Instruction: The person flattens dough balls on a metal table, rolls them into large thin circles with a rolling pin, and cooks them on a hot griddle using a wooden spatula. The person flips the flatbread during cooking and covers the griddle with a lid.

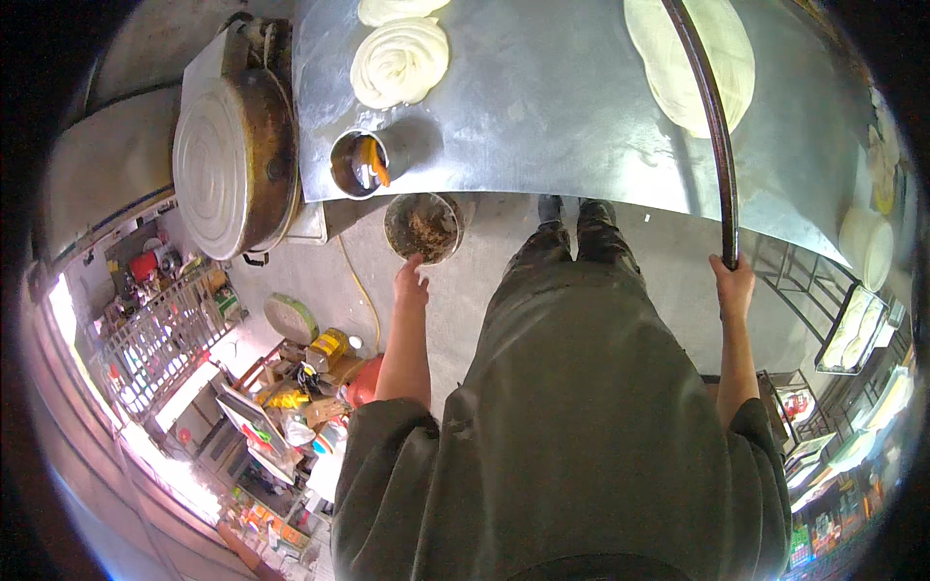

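Observation:
My right hand (734,285) grips the near end of a long dark rod (716,138), possibly a rolling pin. The rod reaches forward over the metal-topped table (538,109) and crosses above a flattened oval of pale dough (668,72); whether it touches the dough is unclear. My left hand (412,283) hangs empty with its fingers apart, short of the table edge. Below it in the picture is a round bucket (425,231) on the floor with brown residue inside. A metal cup (349,171) holding dark liquid and an orange utensil (374,163) stands at the table's near left corner.
Behind the cup lies a coiled dough round (399,64), with another partly cut off. A large round pan (218,167) borders the table's left side. A hose (360,283) runs across the floor. At right, a tray of dough pieces (851,330) rests near a metal rack (795,287).

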`<state>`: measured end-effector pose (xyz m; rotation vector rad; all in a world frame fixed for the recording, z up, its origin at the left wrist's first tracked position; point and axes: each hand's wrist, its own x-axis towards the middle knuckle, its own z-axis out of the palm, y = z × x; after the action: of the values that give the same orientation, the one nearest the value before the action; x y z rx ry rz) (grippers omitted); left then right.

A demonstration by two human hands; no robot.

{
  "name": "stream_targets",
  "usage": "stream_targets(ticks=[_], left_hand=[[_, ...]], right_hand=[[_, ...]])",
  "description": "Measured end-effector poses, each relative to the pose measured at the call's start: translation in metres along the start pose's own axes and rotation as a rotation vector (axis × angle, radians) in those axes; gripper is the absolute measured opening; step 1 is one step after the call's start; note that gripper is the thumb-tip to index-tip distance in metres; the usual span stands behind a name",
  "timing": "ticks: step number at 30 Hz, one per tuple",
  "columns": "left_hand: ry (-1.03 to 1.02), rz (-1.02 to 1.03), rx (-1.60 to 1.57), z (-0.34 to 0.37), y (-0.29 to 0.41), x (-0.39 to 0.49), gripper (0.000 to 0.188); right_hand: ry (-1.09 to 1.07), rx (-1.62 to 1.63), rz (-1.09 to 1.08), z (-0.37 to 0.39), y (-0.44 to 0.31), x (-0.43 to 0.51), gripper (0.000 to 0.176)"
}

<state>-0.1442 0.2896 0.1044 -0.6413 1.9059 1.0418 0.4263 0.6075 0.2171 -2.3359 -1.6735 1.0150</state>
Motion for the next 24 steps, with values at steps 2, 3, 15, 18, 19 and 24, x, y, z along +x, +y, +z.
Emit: stream_targets(ticks=[2,3,15,18,19,24], left_hand=[[0.005,-0.093,0.194,-0.029,-0.018,0.013,0.069],[-0.007,-0.128,0.205,-0.029,-0.018,0.011,0.077],[-0.755,1.099,1.057,0.215,0.126,-0.191,0.056],[-0.681,1.631,1.337,0.331,0.144,-0.202,0.061],[-0.657,1.717,1.374,0.371,0.144,-0.206,0.062],[-0.617,1.937,1.434,0.537,0.130,-0.222,0.071]], right_hand=[[-0.015,-0.001,-0.010,0.001,0.000,-0.004,0.037],[-0.005,-0.014,-0.021,0.001,0.003,-0.004,0.037],[0.012,0.084,0.091,0.000,0.008,-0.010,0.033],[0.030,0.102,0.183,-0.005,0.018,-0.002,0.038],[0.038,0.120,0.204,-0.008,0.016,-0.001,0.038],[0.057,0.136,0.284,-0.018,0.022,0.007,0.036]])
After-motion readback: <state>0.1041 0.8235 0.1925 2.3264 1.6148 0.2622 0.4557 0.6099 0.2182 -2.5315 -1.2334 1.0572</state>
